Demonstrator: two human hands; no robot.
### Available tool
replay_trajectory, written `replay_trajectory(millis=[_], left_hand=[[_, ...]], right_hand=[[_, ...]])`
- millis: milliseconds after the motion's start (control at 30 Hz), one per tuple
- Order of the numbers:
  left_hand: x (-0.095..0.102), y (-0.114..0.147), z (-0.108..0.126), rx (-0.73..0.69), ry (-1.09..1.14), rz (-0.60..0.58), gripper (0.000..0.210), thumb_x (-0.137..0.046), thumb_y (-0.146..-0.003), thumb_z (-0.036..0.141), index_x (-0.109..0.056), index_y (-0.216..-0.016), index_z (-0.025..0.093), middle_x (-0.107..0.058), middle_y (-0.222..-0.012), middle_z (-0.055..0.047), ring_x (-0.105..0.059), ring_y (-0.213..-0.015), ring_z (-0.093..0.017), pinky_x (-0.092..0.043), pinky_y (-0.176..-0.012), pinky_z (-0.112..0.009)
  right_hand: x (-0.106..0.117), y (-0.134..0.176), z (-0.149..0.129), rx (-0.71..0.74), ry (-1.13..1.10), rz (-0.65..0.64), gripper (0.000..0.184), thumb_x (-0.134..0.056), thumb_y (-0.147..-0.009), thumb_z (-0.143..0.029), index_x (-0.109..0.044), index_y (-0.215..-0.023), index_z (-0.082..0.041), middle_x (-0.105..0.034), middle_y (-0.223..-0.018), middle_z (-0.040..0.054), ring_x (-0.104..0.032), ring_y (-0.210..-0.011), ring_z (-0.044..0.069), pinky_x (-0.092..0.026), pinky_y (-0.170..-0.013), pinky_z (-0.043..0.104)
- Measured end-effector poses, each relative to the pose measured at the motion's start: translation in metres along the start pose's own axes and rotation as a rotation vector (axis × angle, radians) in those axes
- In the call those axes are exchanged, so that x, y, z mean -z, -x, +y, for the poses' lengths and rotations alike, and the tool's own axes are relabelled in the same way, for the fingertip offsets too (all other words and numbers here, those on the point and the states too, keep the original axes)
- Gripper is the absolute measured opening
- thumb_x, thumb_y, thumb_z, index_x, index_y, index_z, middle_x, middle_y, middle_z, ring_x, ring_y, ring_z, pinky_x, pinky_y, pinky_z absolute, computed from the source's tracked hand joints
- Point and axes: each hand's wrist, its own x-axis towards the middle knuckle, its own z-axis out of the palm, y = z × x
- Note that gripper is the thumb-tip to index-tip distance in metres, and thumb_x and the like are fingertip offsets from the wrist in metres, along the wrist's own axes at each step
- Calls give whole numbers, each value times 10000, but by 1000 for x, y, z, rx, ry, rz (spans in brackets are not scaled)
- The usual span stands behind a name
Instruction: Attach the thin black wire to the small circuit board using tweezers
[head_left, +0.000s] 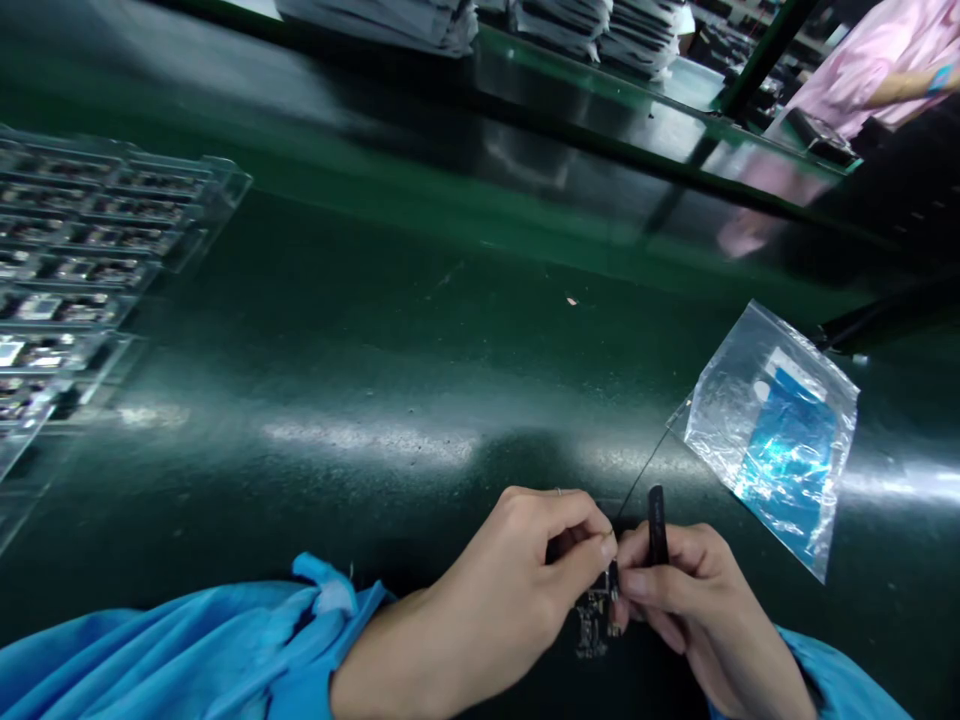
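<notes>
A small circuit board (591, 625) is between my two hands, just above the dark green table. My left hand (517, 590) is closed in a pinch at the board's upper edge; what lies between its fingertips is too small to make out. My right hand (694, 590) is closed around a flat, black, stick-like tool (657, 525) that points upward, and its fingertips touch the board's right side. The tool's lower end is hidden by the fingers. From the left fingertips a thin dark wire-like line (643, 473) runs up toward a plastic bag.
A clear zip bag (720, 400) with a blue sheet (791, 450) in it lies at right. Clear trays (161, 235) of circuit boards are at left. Stacked grey sheets (559, 25) stand on a raised shelf (570, 85) at the back. A person in pink (877, 60) is beyond it.
</notes>
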Motion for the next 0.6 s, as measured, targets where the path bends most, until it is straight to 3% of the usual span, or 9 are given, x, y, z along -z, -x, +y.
replay_trajectory(millis=[200,400,600], left_hand=[[0,-1,-2,-72,-104,39,239,-436,-850,155,-547,-639,146,-547,-616,31,-495,-559,-71,-380,-524,-168],[-2,4,-2,-58,-123,-6,259,-389,-888,189,-529,-671,158,-546,-694,21,-520,-607,-82,-406,-559,-184],[-6,4,-3,-57,-153,14,260,-377,-886,183,-499,-659,157,-525,-686,18,-492,-577,-81,-383,-525,-187]], right_hand=[[1,0,2,14,8,-23,74,-643,-668,-175,-680,-618,-134,-618,-514,18,-276,-357,39,-134,-357,195],[4,-1,7,53,52,-32,136,-641,-715,-208,-670,-609,-129,-610,-509,23,-284,-357,38,-148,-356,192],[-2,2,7,78,139,84,110,-618,-674,-158,-637,-567,-141,-569,-490,-1,-297,-377,47,-154,-366,196]])
